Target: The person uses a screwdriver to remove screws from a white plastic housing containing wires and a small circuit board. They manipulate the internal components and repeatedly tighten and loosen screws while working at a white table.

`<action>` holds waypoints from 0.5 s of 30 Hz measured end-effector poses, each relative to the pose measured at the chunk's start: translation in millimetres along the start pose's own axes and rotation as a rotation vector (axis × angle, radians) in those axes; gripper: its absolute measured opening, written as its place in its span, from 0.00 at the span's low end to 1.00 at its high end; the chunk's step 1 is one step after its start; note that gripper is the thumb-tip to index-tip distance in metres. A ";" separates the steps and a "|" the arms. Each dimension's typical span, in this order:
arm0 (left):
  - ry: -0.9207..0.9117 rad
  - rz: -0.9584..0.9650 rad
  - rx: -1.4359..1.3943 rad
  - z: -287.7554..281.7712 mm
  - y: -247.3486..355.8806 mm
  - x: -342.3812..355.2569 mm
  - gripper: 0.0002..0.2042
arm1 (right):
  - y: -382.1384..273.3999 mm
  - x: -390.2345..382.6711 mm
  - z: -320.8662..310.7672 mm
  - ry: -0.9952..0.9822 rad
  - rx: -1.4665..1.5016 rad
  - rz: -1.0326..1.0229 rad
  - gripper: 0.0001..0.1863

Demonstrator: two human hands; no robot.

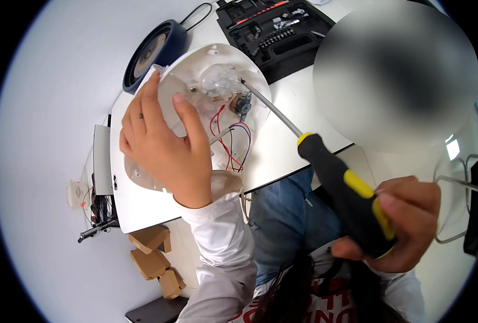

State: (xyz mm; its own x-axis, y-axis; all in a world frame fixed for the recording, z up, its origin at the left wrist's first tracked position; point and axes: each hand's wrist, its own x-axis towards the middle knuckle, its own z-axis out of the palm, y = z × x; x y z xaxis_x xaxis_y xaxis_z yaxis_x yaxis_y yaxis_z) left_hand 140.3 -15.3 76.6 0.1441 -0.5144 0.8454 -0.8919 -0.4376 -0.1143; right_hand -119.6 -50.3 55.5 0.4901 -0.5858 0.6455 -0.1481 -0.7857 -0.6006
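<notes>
A white plastic housing (181, 81), its hollow side up, rests on the white table. Inside it are a translucent, milky round cover (221, 81), a small grey metal-and-plastic part (242, 106) and loose red, blue and black wires (248, 141). My left hand (166, 134) grips the housing by its left rim, thumb toward the inside and fingers along the edge. A black-and-yellow screwdriver (338, 185) is in my right hand (405, 223), fingers wrapped round its handle. Its shaft slants up and left, with the tip at the right edge of the milky cover; the exact contact is hard to make out.
Behind the housing lies an open black tool case (282, 37) with bits and sockets. A dark blue round base (155, 54) with a cable stands at the back left. A large blurred round patch (395, 75) hides the right side. Cardboard boxes (150, 258) lie on the floor.
</notes>
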 end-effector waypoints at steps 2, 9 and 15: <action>0.001 0.004 -0.001 -4.7 -7.5 -3.9 0.17 | -7.4 3.5 4.5 -0.078 0.033 -0.029 0.31; -0.052 0.015 -0.250 -22.1 -14.3 -5.4 0.20 | -15.5 -4.9 5.4 -0.091 0.054 0.073 0.26; 0.025 -0.129 -0.432 -60.8 -12.2 -45.3 0.19 | -7.8 -13.2 18.7 0.039 0.165 0.167 0.22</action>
State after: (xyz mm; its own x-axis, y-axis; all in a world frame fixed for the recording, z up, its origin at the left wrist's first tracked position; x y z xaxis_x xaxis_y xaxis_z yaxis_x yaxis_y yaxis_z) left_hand 118.6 58.1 71.5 0.2604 -0.4559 0.8511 -0.9652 -0.1464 0.2169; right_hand -108.8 -32.7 42.8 0.4363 -0.7149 0.5464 -0.0804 -0.6358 -0.7676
